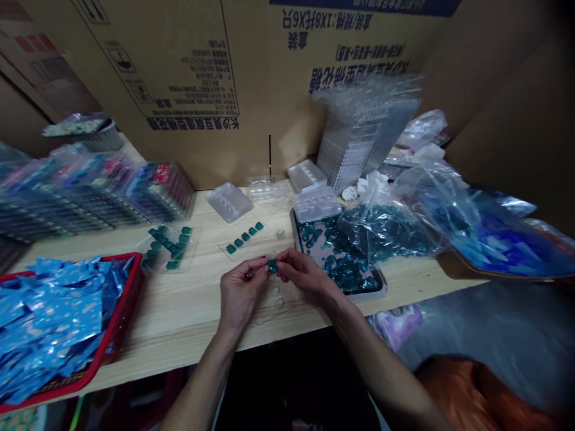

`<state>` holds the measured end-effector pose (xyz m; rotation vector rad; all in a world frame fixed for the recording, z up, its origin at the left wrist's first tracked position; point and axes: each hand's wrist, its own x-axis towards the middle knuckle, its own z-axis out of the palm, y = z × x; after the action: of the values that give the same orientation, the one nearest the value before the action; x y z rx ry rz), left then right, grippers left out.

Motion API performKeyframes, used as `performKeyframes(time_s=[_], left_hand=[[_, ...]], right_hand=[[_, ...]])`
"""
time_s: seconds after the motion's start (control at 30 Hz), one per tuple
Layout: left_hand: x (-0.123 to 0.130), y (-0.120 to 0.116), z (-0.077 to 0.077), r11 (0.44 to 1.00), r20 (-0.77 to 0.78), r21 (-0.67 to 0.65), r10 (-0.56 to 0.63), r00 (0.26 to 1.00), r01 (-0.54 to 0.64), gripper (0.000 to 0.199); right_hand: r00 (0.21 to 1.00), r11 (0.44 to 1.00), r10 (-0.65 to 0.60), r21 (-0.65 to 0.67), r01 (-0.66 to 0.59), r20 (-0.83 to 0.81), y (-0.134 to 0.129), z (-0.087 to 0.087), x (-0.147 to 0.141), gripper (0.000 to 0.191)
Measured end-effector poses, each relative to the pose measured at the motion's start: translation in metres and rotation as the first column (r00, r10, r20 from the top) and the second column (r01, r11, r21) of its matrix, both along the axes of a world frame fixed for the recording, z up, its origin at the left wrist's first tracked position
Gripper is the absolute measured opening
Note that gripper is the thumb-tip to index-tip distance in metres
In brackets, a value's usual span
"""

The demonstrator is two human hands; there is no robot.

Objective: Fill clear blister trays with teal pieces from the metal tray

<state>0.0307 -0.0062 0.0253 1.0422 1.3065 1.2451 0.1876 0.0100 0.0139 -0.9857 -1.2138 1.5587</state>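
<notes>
My left hand [242, 293] and my right hand [303, 272] meet near the table's front edge, fingertips pinching one small teal piece [272, 266] between them. Beneath them lies a clear plastic tray [274, 305]. Just behind, several teal pieces [245, 236] sit in a slanted row on another clear tray. More teal pieces [173, 244] fill a clear tray to the left. Right of my hands, a shallow tray [381, 288] holds many loose teal pieces [341, 266].
A red basket [130, 299] of blue packets stands at the left, with stacked filled cases [157, 188] behind it. Empty clear trays [229, 202] and a tall tray stack [359, 137] stand before a cardboard box [188, 78]. Plastic bags [395, 224] lie right.
</notes>
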Motion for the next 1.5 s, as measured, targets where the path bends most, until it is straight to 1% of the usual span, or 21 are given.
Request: performKeyframes(time_s=[0.03, 0.07, 0.13, 0.2, 0.27, 0.33, 0.43, 0.57, 0.7, 0.77, 0.8, 0.87, 0.93, 0.97, 1.03, 1.1, 1.17, 1.27, 1.33, 1.4, 1.5], left_hand=[[0.0, -0.001, 0.002, 1.0, -0.004, 0.007, -0.01, 1.0, 0.01, 0.03], [0.001, -0.002, 0.003, 1.0, 0.027, 0.004, -0.011, 1.0, 0.011, 0.03], [0.002, -0.003, 0.006, 1.0, 0.13, -0.02, -0.007, 0.992, 0.01, 0.032], [0.003, -0.003, 0.008, 0.999, 0.192, -0.043, -0.01, 0.981, 0.019, 0.036], [0.004, -0.001, 0.008, 0.998, 0.19, -0.05, -0.021, 0.982, 0.032, 0.038], [0.005, 0.001, 0.007, 0.999, 0.182, -0.049, -0.009, 0.983, 0.018, 0.036], [0.006, 0.001, 0.004, 0.999, 0.214, -0.041, 0.021, 0.977, -0.013, 0.03], [0.005, 0.0, 0.004, 1.0, 0.199, 0.03, 0.002, 0.98, -0.008, 0.028], [0.003, -0.002, 0.007, 0.997, 0.193, 0.073, 0.005, 0.981, -0.019, 0.028], [0.002, -0.004, 0.007, 0.995, 0.148, 0.095, 0.002, 0.989, -0.016, 0.023], [0.002, -0.005, 0.005, 0.993, 0.091, 0.114, 0.007, 0.996, -0.017, 0.02], [0.001, -0.007, 0.001, 0.984, -0.072, 0.179, 0.034, 0.997, -0.021, 0.014], [0.001, -0.011, -0.004, 0.963, -0.233, 0.271, 0.079, 0.969, -0.014, 0.011], [0.001, -0.013, -0.006, 0.95, -0.286, 0.313, 0.099, 0.953, -0.005, 0.011], [0.002, -0.015, -0.009, 0.939, -0.311, 0.343, 0.105, 0.945, 0.009, 0.011], [0.003, -0.015, -0.009, 0.956, -0.25, 0.294, 0.078, 0.965, -0.001, 0.014], [0.005, -0.014, -0.008, 0.976, -0.164, 0.215, 0.057, 0.985, -0.021, 0.019], [0.005, -0.011, -0.006, 0.989, -0.1, 0.133, 0.083, 0.992, -0.069, 0.024], [0.003, -0.007, -0.005, 0.995, -0.05, 0.077, 0.074, 0.996, -0.07, 0.024], [0.001, -0.004, -0.005, 0.999, 0.07, 0.002, 0.043, 0.997, -0.043, 0.026], [-0.003, 0.001, -0.003, 0.994, 0.272, -0.108, 0.032, 0.962, -0.002, 0.031]], right_hand=[[1.0, 1.0, -0.001, -0.004, 0.001, 0.021, 0.001, -0.001, 0.0, 0.029], [0.999, 1.0, 0.001, -0.012, 0.0, 0.033, 0.002, -0.001, 0.001, 0.03], [1.0, 1.0, 0.008, -0.03, -0.008, 0.026, 0.003, -0.002, 0.001, 0.031], [1.0, 0.999, 0.01, -0.036, -0.01, -0.001, 0.003, -0.002, 0.001, 0.032], [1.0, 1.0, 0.0, -0.019, -0.001, -0.016, 0.002, -0.001, -0.001, 0.034], [1.0, 1.0, 0.005, 0.013, -0.004, -0.026, -0.001, 0.002, -0.002, 0.034], [0.998, 0.998, 0.048, 0.049, -0.045, -0.043, -0.005, 0.007, -0.003, 0.03], [0.997, 0.996, 0.065, 0.07, -0.063, -0.035, -0.006, 0.01, -0.003, 0.028], [0.996, 0.994, 0.084, 0.071, -0.081, -0.037, -0.003, 0.006, -0.006, 0.025], [0.997, 0.993, 0.083, 0.084, -0.082, -0.008, -0.002, 0.004, -0.008, 0.021], [0.997, 0.992, 0.07, 0.101, -0.073, 0.03, -0.002, 0.003, -0.008, 0.018], [0.986, 0.986, 0.018, 0.161, -0.046, 0.168, -0.002, 0.004, -0.009, 0.011], [0.935, 0.97, -0.059, 0.242, -0.029, 0.35, -0.002, 0.008, -0.008, 0.001], [0.899, 0.96, -0.095, 0.28, -0.032, 0.428, -0.002, 0.011, -0.008, 0.004], [0.843, 0.945, -0.137, 0.325, -0.047, 0.52, -0.002, 0.016, -0.007, 0.009], [0.832, 0.94, -0.144, 0.338, -0.055, 0.535, -0.003, 0.018, -0.007, 0.01], [0.844, 0.936, -0.152, 0.348, -0.044, 0.514, -0.003, 0.017, -0.009, 0.009], [0.851, 0.912, -0.226, 0.411, 0.013, 0.474, -0.005, 0.009, -0.015, 0.009], [0.858, 0.897, -0.262, 0.44, 0.047, 0.441, -0.006, 0.003, -0.018, 0.009], [0.884, 0.907, -0.244, 0.417, 0.063, 0.398, -0.004, -0.002, -0.019, 0.009], [0.921, 0.933, -0.189, 0.355, 0.06, 0.341, 0.0, -0.007, -0.018, 0.01]])
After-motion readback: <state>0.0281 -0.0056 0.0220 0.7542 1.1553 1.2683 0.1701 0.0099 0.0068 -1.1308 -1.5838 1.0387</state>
